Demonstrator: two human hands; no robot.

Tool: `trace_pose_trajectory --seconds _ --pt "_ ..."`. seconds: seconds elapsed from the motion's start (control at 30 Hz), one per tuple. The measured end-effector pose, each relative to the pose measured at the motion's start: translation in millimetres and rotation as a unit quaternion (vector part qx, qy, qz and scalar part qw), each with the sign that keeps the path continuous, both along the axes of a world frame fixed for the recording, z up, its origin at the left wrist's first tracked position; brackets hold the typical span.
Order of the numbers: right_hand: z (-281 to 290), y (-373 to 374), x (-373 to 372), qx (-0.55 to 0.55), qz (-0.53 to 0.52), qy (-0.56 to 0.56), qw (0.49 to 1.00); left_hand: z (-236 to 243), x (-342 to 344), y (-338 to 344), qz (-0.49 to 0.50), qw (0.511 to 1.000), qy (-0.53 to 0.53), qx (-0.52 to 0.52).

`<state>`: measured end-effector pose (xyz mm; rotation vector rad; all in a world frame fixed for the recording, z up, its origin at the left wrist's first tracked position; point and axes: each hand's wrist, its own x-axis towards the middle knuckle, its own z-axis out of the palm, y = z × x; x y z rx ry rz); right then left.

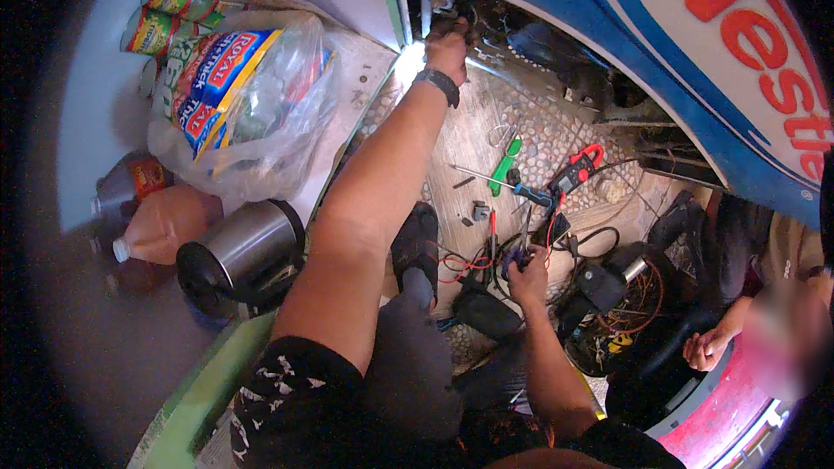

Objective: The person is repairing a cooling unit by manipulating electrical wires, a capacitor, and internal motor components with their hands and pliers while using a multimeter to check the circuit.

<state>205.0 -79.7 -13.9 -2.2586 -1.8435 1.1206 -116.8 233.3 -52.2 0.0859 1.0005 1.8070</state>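
Observation:
My left hand, with a dark band on its wrist, reaches into the open dark lower compartment of a blue cabinet. Its fingertips are lost among the dark parts there, beside a bright light. Low over the floor, my right hand is closed round the dark purplish handle of a tool with a thin metal shaft, probably a screwdriver. Just beyond it lie a blue-handled screwdriver, a green-handled tool and a clamp meter with a red jaw and red leads.
A black pouch and tangled cables lie near my right hand. At left stand a steel kettle, bottles, stacked cans and a plastic bag of packets. Another person's hand shows at the right. The blue cabinet overhangs the far side.

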Motion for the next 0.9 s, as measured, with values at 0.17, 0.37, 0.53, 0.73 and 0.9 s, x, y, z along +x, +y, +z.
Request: trace_pose_trajectory --seconds 0.17,0.37,0.53,0.73,0.9 --pt "74.2 38.1 -5.7 -0.117 0.020 0.167 0.979 -45.6 -39.8 -16.7 0.024 0.985 0.169 0.004" --pt "67.8 195.1 -92.9 0.063 0.122 0.169 0.976 16.6 -23.3 -21.9 0.026 0.997 0.035 -0.067" --pt "41.6 280.4 -149.9 0.189 0.221 0.128 0.948 9.5 -22.5 -14.6 0.004 0.996 0.050 -0.075" --pt "10.9 309.6 -160.7 0.128 0.193 0.144 0.962 20.1 -21.0 -21.9 0.007 0.996 0.058 -0.070" --pt "-1.6 316.4 -166.9 0.146 0.206 0.111 0.961 16.3 -20.4 -18.8 0.009 0.996 0.050 -0.069"
